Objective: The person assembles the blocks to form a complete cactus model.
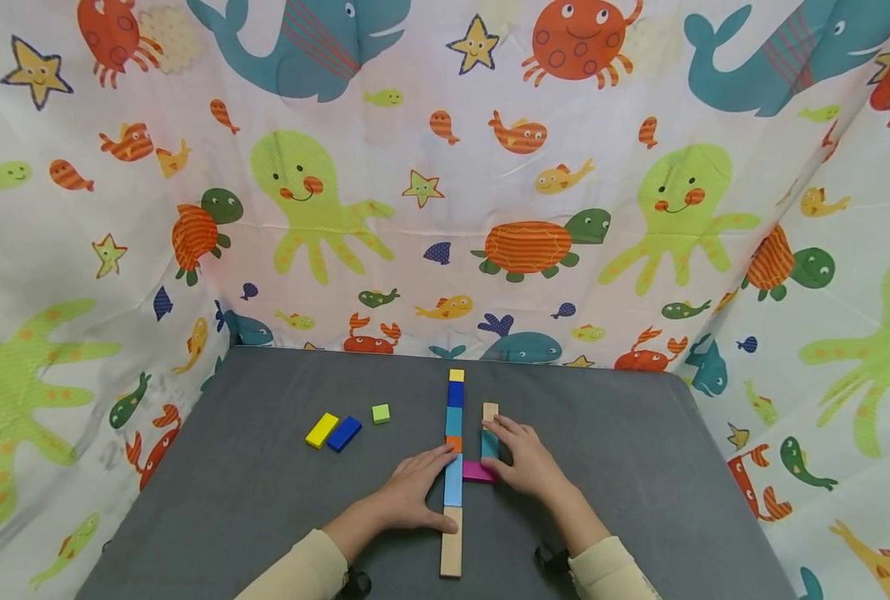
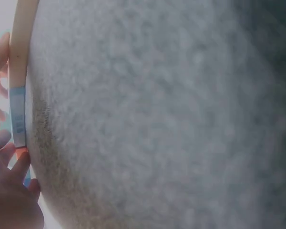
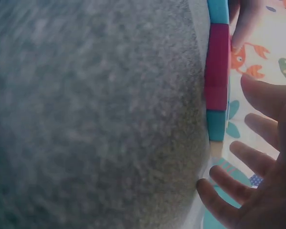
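Note:
A straight row of blocks runs away from me: a plain wooden block (image 1: 451, 546), a light blue block (image 1: 453, 482), an orange block (image 1: 455, 442), a teal block (image 1: 454, 421), a dark blue block (image 1: 456, 394) and a small yellow block (image 1: 456, 376). My left hand (image 1: 409, 497) rests along it, fingertips at the orange block and thumb on the wooden one. A magenta block (image 1: 478, 472) juts right from the light blue block. Beyond its outer end lie a second teal block (image 1: 489, 446) and another wooden block (image 1: 490, 410). Spread fingers of my right hand (image 1: 529, 461) touch or nearly touch these.
Left of the row lie a loose yellow block (image 1: 322, 431), a loose blue block (image 1: 345, 434) and a small green cube (image 1: 381, 414). Grey cloth (image 1: 280, 500) covers the table. A curtain with sea animals (image 1: 445, 275) hangs behind its back edge and at both sides.

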Motion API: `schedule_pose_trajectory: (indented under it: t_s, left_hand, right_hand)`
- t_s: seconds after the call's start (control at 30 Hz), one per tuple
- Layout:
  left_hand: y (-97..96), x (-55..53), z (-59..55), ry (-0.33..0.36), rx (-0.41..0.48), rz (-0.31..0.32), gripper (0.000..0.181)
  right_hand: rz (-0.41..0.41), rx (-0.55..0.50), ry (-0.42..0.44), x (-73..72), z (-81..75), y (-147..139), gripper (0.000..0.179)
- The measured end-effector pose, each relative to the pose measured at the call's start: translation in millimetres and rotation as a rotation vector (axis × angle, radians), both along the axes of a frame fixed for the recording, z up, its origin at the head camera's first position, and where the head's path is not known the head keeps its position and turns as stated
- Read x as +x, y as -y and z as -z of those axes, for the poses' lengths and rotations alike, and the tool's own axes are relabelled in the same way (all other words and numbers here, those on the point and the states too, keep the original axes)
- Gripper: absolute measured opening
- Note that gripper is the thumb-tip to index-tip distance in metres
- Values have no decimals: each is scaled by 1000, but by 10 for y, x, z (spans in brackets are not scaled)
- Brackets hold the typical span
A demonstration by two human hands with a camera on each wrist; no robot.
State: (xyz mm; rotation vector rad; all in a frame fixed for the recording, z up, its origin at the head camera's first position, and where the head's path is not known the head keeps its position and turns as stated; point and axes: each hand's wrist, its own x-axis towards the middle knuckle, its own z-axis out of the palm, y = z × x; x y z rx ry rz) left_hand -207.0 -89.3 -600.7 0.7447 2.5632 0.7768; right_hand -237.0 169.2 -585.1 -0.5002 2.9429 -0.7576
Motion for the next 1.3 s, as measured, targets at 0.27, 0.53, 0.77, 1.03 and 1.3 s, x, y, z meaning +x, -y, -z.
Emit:
schedule_pose_trajectory:
  t_s: [0.27,0.53,0.77,1.03,1.3]
  left_hand:
    - [-35,-53,-8,79,129,-65,101]
    - [19,-28,-9,42,230,-145,95]
    - [130,-12,-30,-86,197,-238,80]
    - [357,-82,-6,-323,38,-361,74]
    - [555,-131,-18,-408,-26,-491,72]
  right_hand:
    - [-16,67,-17,21,36,-11,61]
    - [-15,90,-6,26,44,-5,62]
    - [-22,86,-15,39,57,-13,63]
    - [-22,87,-5,33,52,-18,63]
    - [-27,92,-13,32,51,-14,62]
